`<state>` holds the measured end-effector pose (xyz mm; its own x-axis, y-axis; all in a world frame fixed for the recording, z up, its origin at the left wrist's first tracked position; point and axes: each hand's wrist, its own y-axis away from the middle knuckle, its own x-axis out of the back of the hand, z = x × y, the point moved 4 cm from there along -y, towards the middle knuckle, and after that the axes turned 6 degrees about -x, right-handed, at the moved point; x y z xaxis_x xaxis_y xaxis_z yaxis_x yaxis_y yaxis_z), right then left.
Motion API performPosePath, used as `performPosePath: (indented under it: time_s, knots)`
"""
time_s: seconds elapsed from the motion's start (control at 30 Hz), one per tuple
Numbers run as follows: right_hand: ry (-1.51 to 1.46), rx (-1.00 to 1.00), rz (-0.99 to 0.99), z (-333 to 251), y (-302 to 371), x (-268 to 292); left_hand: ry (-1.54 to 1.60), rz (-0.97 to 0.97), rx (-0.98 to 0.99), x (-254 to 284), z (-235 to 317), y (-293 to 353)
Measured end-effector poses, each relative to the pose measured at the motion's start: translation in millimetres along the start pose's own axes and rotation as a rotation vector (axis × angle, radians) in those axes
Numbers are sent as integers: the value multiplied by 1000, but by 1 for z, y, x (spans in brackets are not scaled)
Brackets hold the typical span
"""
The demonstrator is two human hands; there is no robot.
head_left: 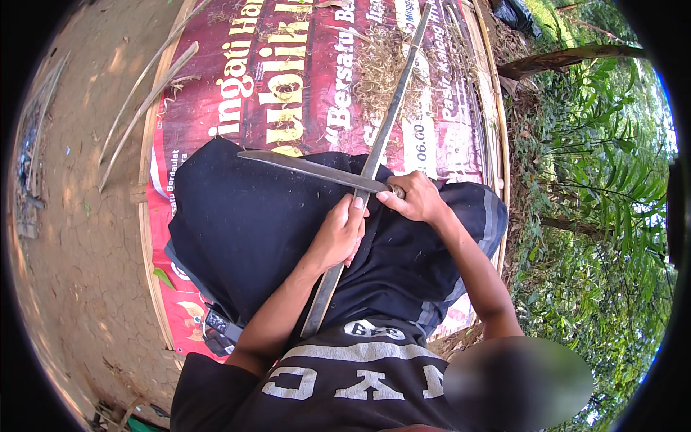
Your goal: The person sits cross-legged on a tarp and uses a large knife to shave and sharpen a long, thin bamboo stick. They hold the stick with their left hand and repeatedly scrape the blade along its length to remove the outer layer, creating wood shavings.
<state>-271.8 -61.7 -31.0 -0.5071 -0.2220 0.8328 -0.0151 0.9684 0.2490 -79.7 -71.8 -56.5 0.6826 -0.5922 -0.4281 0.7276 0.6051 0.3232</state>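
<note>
A long, narrow bamboo strip point(394, 104) slants from my lap toward the far edge of the banner. My left hand point(341, 232) is closed round the strip just below where the blade crosses it. In my right hand point(417, 197) is the handle of a machete, mostly covered by my fingers. The machete's long metal blade point(309, 170) points left and lies across the strip, its tip over the dark cloth point(237, 209) on my lap. My right thumb presses near the base of the blade.
A red printed banner point(209, 79) covers the bamboo-edged platform I sit on. Curly shavings point(385, 68) lie heaped at the far side. Thin sticks point(155, 93) lean over the left edge, above cracked earth point(93, 237). Green plants point(597, 158) and a trunk point(561, 59) stand right.
</note>
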Motion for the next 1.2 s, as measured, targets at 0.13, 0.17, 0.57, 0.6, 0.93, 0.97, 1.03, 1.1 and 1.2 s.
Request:
performPosePath:
  time_s: [0.13, 0.17, 0.57, 0.6, 0.93, 0.97, 1.03, 1.1, 1.2]
  knots:
    - [8, -238, 68, 50, -12, 15, 24, -12, 37, 1, 4, 2]
    - [-54, -238, 36, 62, -12, 15, 3, -12, 31, -1, 1, -1]
    - [-116, -121, 59, 48, -13, 15, 512, -84, 132, 4, 2, 0]
    - [-116, -117, 110, 48, -17, 13, 611, -105, 137, 6, 5, -2]
    - [215, -57, 61, -5, -15, 23, 747, -127, 124, 8, 1, 10]
    - [128, -112, 113, 17, -21, 28, 711, -108, 126, 8, 0, 8]
    - [80, -143, 71, 13, -28, 32, 736, -111, 120, 9, 5, 4]
    - [121, -181, 85, -6, -24, 29, 773, -116, 112, 14, 11, 2]
    - [206, -112, 2, -39, -15, 21, 718, -41, 109, 13, 6, 8]
